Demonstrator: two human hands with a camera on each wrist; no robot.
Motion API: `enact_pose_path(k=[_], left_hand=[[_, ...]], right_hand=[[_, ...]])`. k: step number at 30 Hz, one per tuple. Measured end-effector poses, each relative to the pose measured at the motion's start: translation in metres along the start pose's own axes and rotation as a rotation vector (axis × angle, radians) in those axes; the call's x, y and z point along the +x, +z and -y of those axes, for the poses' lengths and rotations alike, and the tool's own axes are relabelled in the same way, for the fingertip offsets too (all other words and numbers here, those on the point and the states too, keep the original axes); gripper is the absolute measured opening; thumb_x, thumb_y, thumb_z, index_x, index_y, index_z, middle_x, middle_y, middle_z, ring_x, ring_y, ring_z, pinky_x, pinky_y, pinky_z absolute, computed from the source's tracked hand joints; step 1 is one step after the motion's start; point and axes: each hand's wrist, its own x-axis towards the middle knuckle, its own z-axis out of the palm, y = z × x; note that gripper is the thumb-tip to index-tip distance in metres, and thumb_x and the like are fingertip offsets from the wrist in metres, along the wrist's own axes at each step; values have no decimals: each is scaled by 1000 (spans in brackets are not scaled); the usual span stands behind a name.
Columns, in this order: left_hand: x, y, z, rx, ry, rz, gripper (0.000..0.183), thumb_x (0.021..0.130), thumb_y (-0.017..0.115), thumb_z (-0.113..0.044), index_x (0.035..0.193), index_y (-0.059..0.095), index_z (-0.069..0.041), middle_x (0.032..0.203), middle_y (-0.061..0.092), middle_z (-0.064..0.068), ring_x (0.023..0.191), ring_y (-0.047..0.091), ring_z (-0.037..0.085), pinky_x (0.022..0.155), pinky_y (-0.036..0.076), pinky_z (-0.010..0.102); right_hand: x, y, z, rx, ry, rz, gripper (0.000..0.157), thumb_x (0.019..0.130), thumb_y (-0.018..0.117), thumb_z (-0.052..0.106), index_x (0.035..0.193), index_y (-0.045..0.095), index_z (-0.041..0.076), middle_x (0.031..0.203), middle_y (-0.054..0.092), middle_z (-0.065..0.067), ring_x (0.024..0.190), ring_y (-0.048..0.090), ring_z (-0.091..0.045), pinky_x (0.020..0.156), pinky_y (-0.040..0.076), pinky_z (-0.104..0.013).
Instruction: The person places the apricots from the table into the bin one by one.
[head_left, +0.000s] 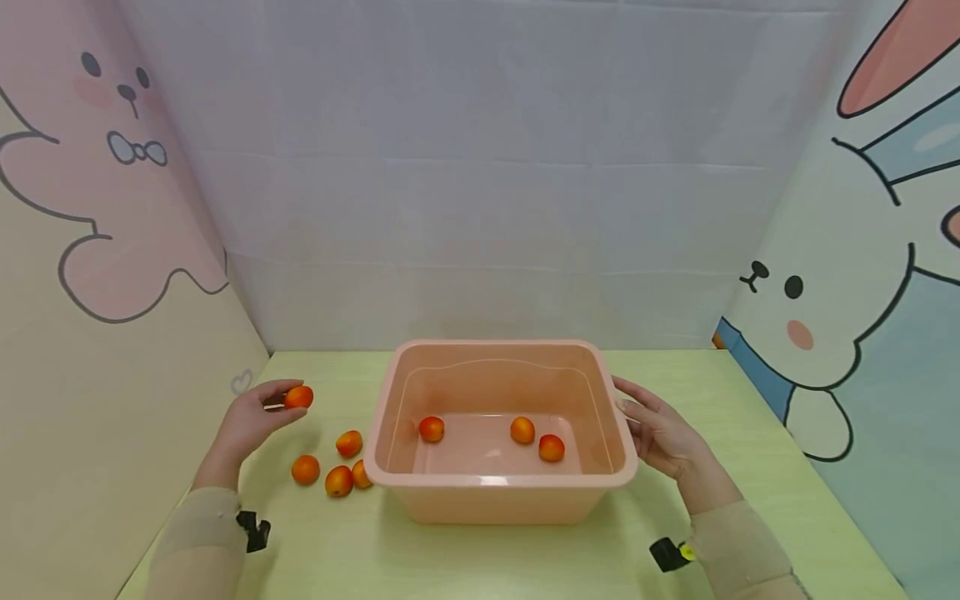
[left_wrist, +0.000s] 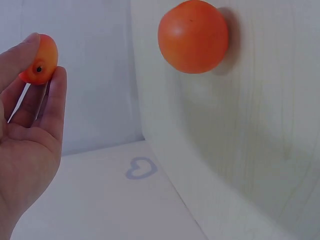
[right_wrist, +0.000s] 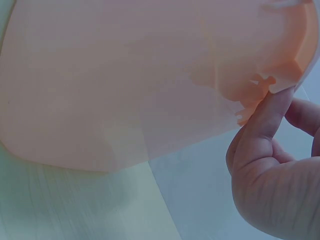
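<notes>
My left hand (head_left: 253,414) pinches a small orange-red fruit (left_wrist: 46,59) between thumb and fingertips, raised over the left side of the table. Its dark stem spot shows in the left wrist view. Beneath and to the right of that hand, several similar fruits (head_left: 305,470) lie on the table. A pink plastic basin (head_left: 498,481) stands in the middle with three fruits (head_left: 522,430) on its floor. At the basin's right side, my right hand (head_left: 663,433) holds the rim; in the right wrist view its fingertips are tucked at the rim's underside.
The pale wood-grain table (head_left: 510,562) meets a white cloth backdrop (head_left: 495,183) behind the basin. Side walls with cartoon animals, including a rabbit (head_left: 840,333), close in the left and right. One loose fruit (head_left: 361,475) sits right at the basin's left wall.
</notes>
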Motion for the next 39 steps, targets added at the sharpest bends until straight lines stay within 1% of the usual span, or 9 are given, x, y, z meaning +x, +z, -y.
enact_pose_path(k=[6,11,15,20,22,26,31,34,39], left_hand=[[2,2,-15,-32,37,-2,56,91,75,-24,138,55,-1,130,56,25,111,60,43,84,57,34],[2,5,-28,-64,50,-8,56,91,75,-21,139,55,-1,130,56,24,111,60,42,82,57,27],[3,7,-40,-83,79,-12,55,90,76,-21,137,56,0,129,56,25,110,61,43,82,57,27],[4,10,-53,-114,113,-4,53,90,76,-19,136,57,-1,128,57,24,109,62,42,80,56,24],[5,11,-61,-127,131,-2,52,90,76,-18,135,58,-1,127,58,24,108,63,42,80,56,22],[7,12,-77,-146,177,2,51,88,77,-15,134,59,0,126,58,24,106,64,42,80,57,24],[15,12,-98,-132,197,37,52,89,77,-20,135,59,-5,128,58,19,109,63,40,81,57,29],[20,11,-114,-133,231,45,51,89,77,-20,135,59,-5,129,58,17,109,63,38,81,57,26],[27,7,-145,-166,313,53,49,88,78,-15,133,61,-4,128,60,16,108,64,35,80,55,21]], right_hand=[[-1,1,1,-7,6,-8,30,105,48,12,122,65,29,108,71,0,88,70,-13,76,58,-28],[-1,2,1,-15,10,-21,29,105,49,11,122,65,29,106,71,-1,87,70,-13,74,58,-27],[0,2,1,-22,7,-22,29,105,49,11,122,65,28,106,72,-1,86,70,-12,73,58,-27],[0,2,2,-30,7,-25,29,105,49,10,122,65,28,106,72,-1,86,70,-12,73,58,-26],[0,2,2,-30,9,-27,30,105,49,10,122,66,29,106,72,-1,86,70,-12,73,58,-27],[0,2,2,-33,12,-33,30,105,49,11,121,66,29,106,72,-1,85,70,-12,72,58,-26],[0,3,3,-35,24,-60,28,104,51,12,120,66,30,105,71,-1,84,69,-12,71,58,-26],[0,3,2,-37,27,-68,27,104,51,12,120,66,30,105,71,0,84,69,-12,69,58,-24],[0,3,2,-41,24,-65,27,104,53,13,120,65,30,104,71,0,84,69,-11,68,57,-24]])
